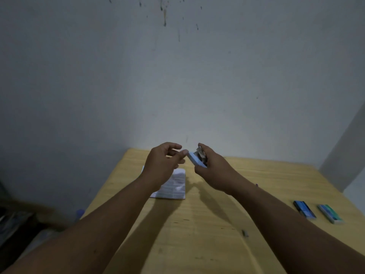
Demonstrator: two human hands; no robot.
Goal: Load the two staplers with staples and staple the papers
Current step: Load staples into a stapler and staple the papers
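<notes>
My right hand [213, 171] grips a small light-blue stapler [195, 160], raised above the far part of the wooden table [207, 224]; metal parts show at the stapler's top. My left hand [164, 165] is just left of it, fingers curled, the thumb tip touching the stapler's near end. Whether the left fingers hold staples is hidden. A stack of white printed papers [173, 186] lies on the table under the left hand. At the right edge lie a blue box [304, 210] and a green box [330, 213]; which is a stapler or a staple box I cannot tell.
A small strip of staples [245, 233] lies on the table near the front right. A bare grey wall stands behind the table. Dark clutter and a bluish bottle cap [80, 212] sit on the floor to the left.
</notes>
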